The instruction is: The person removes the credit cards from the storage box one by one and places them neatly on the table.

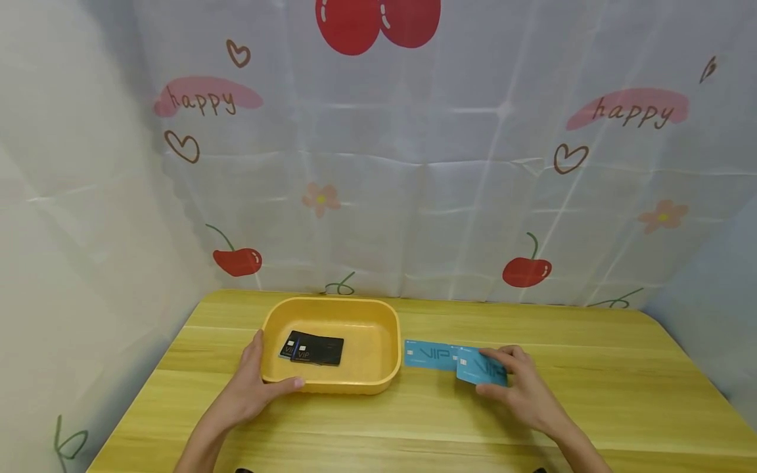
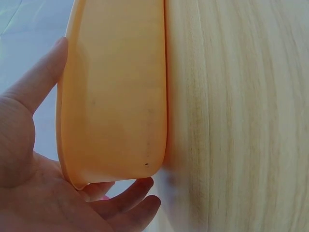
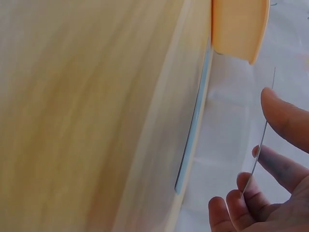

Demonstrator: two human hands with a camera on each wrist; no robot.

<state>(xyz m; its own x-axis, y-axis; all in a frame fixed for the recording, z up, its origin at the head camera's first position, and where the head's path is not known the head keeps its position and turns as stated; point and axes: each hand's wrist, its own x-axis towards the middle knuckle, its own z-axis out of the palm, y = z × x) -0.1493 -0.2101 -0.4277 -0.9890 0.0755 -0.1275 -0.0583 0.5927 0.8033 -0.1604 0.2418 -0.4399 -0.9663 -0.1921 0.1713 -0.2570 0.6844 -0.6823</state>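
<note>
A blue card (image 1: 481,369) is pinched at its near edge by the right hand (image 1: 523,391), lifted off the table (image 1: 591,394); its long axis runs left–right. The tray (image 1: 331,384), to its left, is gripped at the rim by the left hand (image 1: 251,387). A second blue card (image 1: 427,355) lies flat between them.

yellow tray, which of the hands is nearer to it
Left. The left hand grips the yellow tray at its near left corner; the right hand is off to its right, pinching a blue card.
</note>
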